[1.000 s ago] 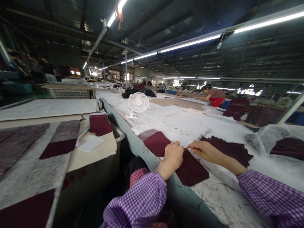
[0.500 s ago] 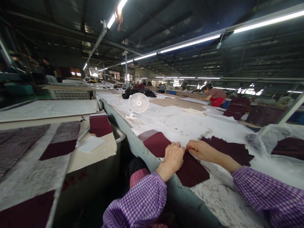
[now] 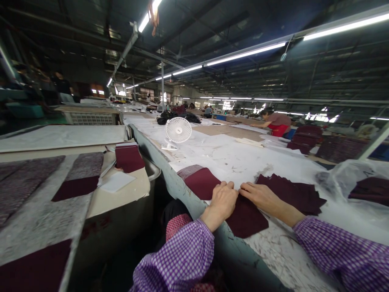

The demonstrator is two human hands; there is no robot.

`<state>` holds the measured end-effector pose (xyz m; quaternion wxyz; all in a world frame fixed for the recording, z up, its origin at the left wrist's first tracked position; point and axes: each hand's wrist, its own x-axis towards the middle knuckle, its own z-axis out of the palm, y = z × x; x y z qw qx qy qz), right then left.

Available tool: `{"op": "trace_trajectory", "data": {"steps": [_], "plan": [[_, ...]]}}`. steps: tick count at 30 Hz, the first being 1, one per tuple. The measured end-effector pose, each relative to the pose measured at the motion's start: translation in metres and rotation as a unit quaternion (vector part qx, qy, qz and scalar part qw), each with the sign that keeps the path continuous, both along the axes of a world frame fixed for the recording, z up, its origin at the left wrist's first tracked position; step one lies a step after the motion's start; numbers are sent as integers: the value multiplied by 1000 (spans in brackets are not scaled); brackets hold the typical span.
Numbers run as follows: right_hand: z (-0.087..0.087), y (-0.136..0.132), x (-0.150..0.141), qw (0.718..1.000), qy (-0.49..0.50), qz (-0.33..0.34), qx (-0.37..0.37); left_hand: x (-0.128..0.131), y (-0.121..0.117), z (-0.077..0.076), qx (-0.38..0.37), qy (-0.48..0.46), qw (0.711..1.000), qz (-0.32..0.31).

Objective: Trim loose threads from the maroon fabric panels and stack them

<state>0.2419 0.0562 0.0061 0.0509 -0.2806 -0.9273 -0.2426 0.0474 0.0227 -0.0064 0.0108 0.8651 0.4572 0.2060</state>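
My left hand [image 3: 224, 199] rests knuckles-up on a dark maroon fabric piece [image 3: 246, 219] at the near edge of the long white cutting table [image 3: 231, 158]; its fingers are curled down against the cloth. My right hand [image 3: 260, 195] lies flat on the same piece, fingers stretched toward the left hand and almost touching it. A second maroon piece [image 3: 202, 182] sits just to the left of my hands. A fanned stack of maroon pieces [image 3: 296, 195] lies right of my right hand.
A small white fan [image 3: 178, 130] stands farther up the table. A clear plastic bag [image 3: 358, 182] holding maroon cloth is at the right. Across a gap to the left, another table [image 3: 45, 219] carries maroon pieces [image 3: 129, 157]. A person in red [image 3: 273, 121] works far off.
My two hands have drawn slightly closer together on the maroon piece and the right hand has flattened onto it. Nothing else has shifted.
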Motion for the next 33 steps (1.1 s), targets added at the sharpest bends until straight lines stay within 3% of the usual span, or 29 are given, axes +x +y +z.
{"op": "trace_trajectory", "data": {"steps": [5,8,11,14,20,33], "plan": [[10,2,8,999,-23,-43,-7,0,-2,5,-9,3,1000,2],[20,0,9,994,49,-75,-62,0,-4,8,-12,5,1000,6],[21,-6,1,983,129,-44,-122,0,-5,9,-1,9,1000,5],[16,-11,-7,976,146,-35,-156,0,-5,8,13,7,1000,7],[12,-9,-2,982,118,-80,-124,0,-5,7,8,4,1000,4],[10,-9,9,992,63,-80,-71,1,1,4,4,-2,1000,-6]]}}
